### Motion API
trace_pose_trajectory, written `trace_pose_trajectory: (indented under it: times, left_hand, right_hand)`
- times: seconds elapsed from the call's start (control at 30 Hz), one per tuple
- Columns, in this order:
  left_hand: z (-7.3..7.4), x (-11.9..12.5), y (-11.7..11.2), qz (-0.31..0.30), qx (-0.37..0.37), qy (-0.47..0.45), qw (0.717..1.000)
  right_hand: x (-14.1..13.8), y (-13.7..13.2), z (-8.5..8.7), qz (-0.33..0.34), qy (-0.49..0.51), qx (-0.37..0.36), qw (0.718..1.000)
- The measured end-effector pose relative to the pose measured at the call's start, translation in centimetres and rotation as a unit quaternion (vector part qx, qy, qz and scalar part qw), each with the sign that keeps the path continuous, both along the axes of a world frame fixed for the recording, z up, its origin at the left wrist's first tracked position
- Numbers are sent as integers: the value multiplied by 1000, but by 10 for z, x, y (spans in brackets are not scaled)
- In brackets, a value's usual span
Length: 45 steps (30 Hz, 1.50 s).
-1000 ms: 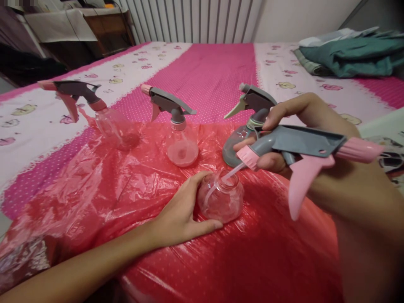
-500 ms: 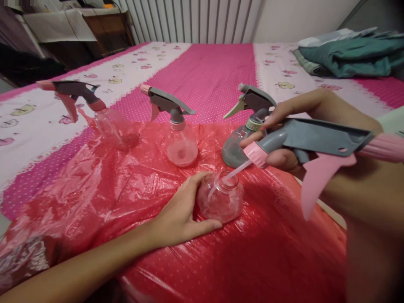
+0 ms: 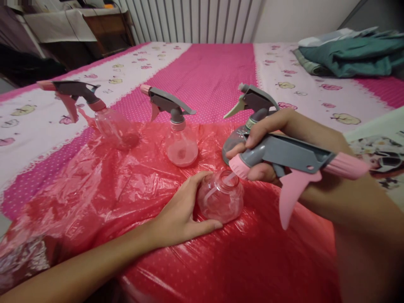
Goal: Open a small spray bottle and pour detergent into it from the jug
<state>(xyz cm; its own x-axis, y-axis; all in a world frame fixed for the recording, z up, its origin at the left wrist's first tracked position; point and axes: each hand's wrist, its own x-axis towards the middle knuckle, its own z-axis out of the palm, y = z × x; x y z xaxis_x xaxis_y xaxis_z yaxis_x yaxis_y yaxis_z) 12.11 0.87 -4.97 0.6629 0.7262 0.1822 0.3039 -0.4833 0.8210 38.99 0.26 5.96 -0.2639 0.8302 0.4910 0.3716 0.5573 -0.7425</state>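
My left hand (image 3: 181,212) cups a small clear bottle (image 3: 222,201) that stands open-necked on a red plastic sheet (image 3: 126,202). My right hand (image 3: 274,139) grips a grey and pink spray head (image 3: 290,158) by its neck, tilted, pink collar just above the bottle's mouth. The head's thin dip tube (image 3: 217,189) reaches down into the bottle. Its pink trigger hangs down and its pink nozzle points right.
Three assembled spray bottles stand behind: one with a green trigger (image 3: 248,122), one in the middle (image 3: 176,130), one leaning at the left (image 3: 94,111). The sheet lies on a pink patterned bedspread (image 3: 208,71). Folded teal cloth (image 3: 347,54) lies at the far right.
My right hand has brought the spray head down and left, so the collar is nearer the bottle's mouth and the tube deeper inside. My left hand has stayed on the bottle.
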Motion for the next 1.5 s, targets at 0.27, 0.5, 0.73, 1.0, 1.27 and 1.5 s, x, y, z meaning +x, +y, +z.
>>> trace_pose_trajectory:
  times: [0.27,0.5,0.73,1.0,1.27,1.5]
  left_hand:
    - [-2,1,0,-1,4,-12,1000]
    - [-3,-1,0,0,-3,-9,1000]
    - [-3,0,0,0,-6,-9,1000]
    - [-2,-2,-1,-2,-2,-2,1000]
    - [-1,-2,-1,-2,0,-6,1000]
    - [3,-1,-1,2,0,3,1000]
  right_hand:
    - [1,0,-2,-2,13,-3,1000]
    - [3,-2,3,-37,-12,21,999]
    - [4,-1,-4,-17,39,8,999]
    - [10,-2,3,-54,-8,27,998]
    - [11,-7,6,-89,21,36,995]
    - [14,-11,2,-61,43,18,997]
